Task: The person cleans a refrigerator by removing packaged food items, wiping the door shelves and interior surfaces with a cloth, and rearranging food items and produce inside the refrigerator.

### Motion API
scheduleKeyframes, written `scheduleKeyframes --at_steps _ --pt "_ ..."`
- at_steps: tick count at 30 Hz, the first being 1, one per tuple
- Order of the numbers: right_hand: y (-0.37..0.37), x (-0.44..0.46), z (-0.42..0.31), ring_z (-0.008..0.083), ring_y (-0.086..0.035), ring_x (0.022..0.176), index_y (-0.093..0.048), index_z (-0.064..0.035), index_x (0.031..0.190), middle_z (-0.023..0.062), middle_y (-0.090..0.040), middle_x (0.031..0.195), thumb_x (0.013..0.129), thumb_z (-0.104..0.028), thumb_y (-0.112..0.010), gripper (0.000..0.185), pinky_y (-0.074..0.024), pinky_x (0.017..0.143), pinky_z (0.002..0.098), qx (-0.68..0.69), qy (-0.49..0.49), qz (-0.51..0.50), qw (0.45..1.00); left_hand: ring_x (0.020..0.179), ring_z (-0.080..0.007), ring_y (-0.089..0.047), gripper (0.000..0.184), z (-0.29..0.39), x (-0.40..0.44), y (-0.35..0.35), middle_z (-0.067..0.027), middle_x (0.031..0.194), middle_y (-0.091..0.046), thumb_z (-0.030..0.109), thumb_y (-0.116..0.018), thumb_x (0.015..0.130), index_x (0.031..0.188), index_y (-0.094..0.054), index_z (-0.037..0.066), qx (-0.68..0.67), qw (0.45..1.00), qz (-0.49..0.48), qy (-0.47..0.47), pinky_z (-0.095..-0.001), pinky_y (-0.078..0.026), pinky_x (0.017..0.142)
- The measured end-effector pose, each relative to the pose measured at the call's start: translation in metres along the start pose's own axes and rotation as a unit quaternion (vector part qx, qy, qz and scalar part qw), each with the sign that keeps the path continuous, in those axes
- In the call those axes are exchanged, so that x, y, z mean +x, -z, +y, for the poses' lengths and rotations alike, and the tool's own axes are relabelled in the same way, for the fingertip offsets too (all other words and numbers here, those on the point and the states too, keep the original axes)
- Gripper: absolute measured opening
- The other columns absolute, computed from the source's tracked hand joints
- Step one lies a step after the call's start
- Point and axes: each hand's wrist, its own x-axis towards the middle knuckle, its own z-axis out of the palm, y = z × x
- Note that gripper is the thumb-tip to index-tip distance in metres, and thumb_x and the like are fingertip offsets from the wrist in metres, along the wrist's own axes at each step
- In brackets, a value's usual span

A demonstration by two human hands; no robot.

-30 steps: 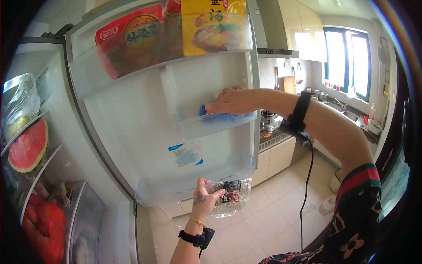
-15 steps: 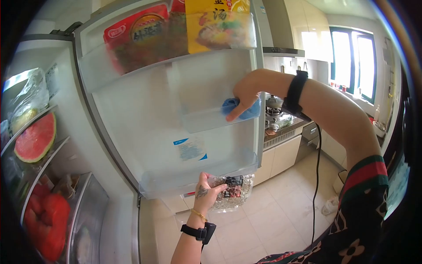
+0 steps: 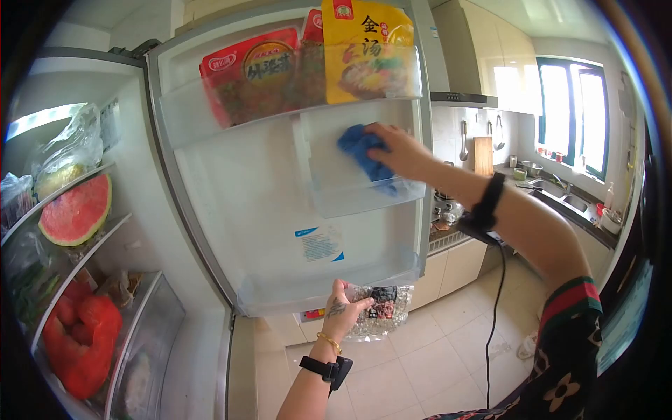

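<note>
My right hand (image 3: pixel 400 152) is closed on a blue cloth (image 3: pixel 365 150), which presses against the inner panel of the open fridge door (image 3: pixel 231 189). Part of the cloth hangs into the small clear door shelf (image 3: pixel 367 199). Lower down, my left hand (image 3: pixel 344 308) grips a clear plastic food packet (image 3: pixel 383 315) with a dark label, just in front of the bottom door shelf (image 3: pixel 280 297). What is inside the packet I cannot make out.
Red packets (image 3: pixel 252 73) and a yellow packet (image 3: pixel 367 52) stand in the top door shelf. Left, the fridge holds a cut watermelon (image 3: pixel 77 210) and a red plastic bag (image 3: pixel 84 343). A black cable (image 3: pixel 495 315) hangs from my right wrist. Behind are a stove and a sink (image 3: pixel 553 187).
My right hand has lifted the blue cloth from inside the small shelf up onto the door panel above it. My left hand still holds the packet. The view has shifted slightly.
</note>
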Motion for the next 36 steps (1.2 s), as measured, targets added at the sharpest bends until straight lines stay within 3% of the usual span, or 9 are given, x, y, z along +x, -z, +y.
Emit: scheduleKeyframes --at_steps 5,8,10,13,16,22,28,32,36 --pt "-0.032 0.032 -0.049 0.0293 -0.057 0.098 -0.063 -0.0162 0.109 0.0117 -0.056 0.111 0.069 -0.018 -0.068 0.04 -0.0463 0.083 0.0364 -0.026 0.088 -0.158 0.983 0.085 -0.0268 -0.056 0.054 -0.013 0.007 -0.004 -0.0182 0.094 -0.057 0.025 -0.076 0.068 0.102 -0.042 0.0 -0.019 1.0 -0.006 -0.002 -0.0359 -0.045 0.076" --pt "-0.022 0.063 -0.041 0.0283 -0.058 0.094 -0.068 -0.0156 0.101 0.0096 -0.058 0.105 0.066 -0.017 -0.067 0.035 -0.0481 0.078 0.0352 -0.085 -0.016 -0.462 0.883 0.088 -0.0285 -0.056 0.056 -0.009 0.004 -0.003 -0.0198 0.095 -0.056 0.028 -0.076 0.068 0.103 -0.042 0.0 0.012 1.0 -0.002 0.004 -0.0367 -0.044 0.078" --pt "-0.007 0.042 -0.043 0.0266 -0.058 0.088 -0.069 -0.0131 0.096 0.0077 -0.059 0.1 0.062 -0.013 -0.066 0.035 -0.0503 0.069 0.0345 -0.111 -0.113 -0.424 0.892 0.09 -0.0302 -0.056 0.058 0.0 0.003 0.002 -0.0211 0.096 -0.056 0.028 -0.076 0.068 0.104 -0.041 0.0 0.008 1.0 -0.013 0.006 -0.0373 -0.044 0.079" --pt "0.014 0.029 -0.007 0.0229 -0.057 0.091 -0.065 -0.0138 0.105 0.0056 -0.057 0.105 0.064 -0.01 -0.066 0.042 -0.051 0.065 0.0331 -0.259 0.215 -0.276 0.9 0.092 -0.0319 -0.056 0.059 -0.01 0.007 -0.002 -0.0226 0.098 -0.056 0.029 -0.076 0.068 0.105 -0.041 0.0 -0.022 0.999 -0.027 0.016 -0.0378 -0.044 0.08" --pt "0.025 0.017 -0.008 0.021 -0.054 0.099 -0.06 -0.0139 0.109 0.0035 -0.056 0.108 0.071 -0.011 -0.064 0.038 -0.0523 0.07 0.0323 -0.241 0.406 -0.014 0.881 0.092 -0.0318 -0.056 0.059 -0.005 0.005 -0.002 -0.0226 0.098 -0.057 0.028 -0.076 0.068 0.106 -0.04 0.0 0.009 1.0 -0.015 0.008 -0.0382 -0.044 0.081" --pt "-0.011 0.047 -0.045 0.0186 -0.053 0.099 -0.055 -0.0066 0.114 0.0027 -0.053 0.11 0.076 -0.013 -0.058 0.039 -0.0524 0.07 0.0271 -0.372 0.452 0.142 0.798 0.089 -0.0292 -0.056 0.057 -0.009 0.005 -0.002 -0.0197 0.094 -0.057 0.028 -0.076 0.068 0.103 -0.04 0.001 0.017 1.0 -0.005 -0.009 -0.0381 -0.044 0.078" --pt "0.026 0.034 0.019 0.0191 -0.057 0.098 -0.054 0.0004 0.114 0.0066 -0.054 0.105 0.076 -0.012 -0.056 0.04 -0.053 0.067 0.0284 -0.484 0.247 -0.004 0.84 0.079 -0.0225 -0.055 0.051 -0.002 -0.001 -0.001 -0.0142 0.085 -0.057 0.024 -0.076 0.069 0.097 -0.04 0.002 -0.017 1.0 -0.007 -0.017 -0.0346 -0.045 0.073" --pt "0.02 0.032 0.027 0.0211 -0.056 0.101 -0.055 -0.0003 0.114 0.0084 -0.054 0.108 0.076 -0.01 -0.056 0.04 -0.0536 0.068 0.0303 -0.462 0.221 0.038 0.858 0.074 -0.0194 -0.054 0.049 -0.006 0.003 -0.001 -0.011 0.08 -0.056 0.023 -0.076 0.069 0.094 -0.039 0.003 -0.035 0.999 -0.007 -0.033 -0.0334 -0.045 0.069" --pt "-0.01 0.032 -0.002 0.0208 -0.054 0.105 -0.057 -0.0158 0.117 0.0028 -0.053 0.112 0.079 -0.008 -0.053 0.039 -0.0533 0.074 0.0316 -0.29 0.372 -0.016 0.882 0.071 -0.017 -0.053 0.047 -0.008 0.002 -0.001 -0.009 0.079 -0.056 0.022 -0.076 0.07 0.093 -0.039 0.005 -0.078 0.996 -0.026 -0.021 -0.0316 -0.044 0.067"
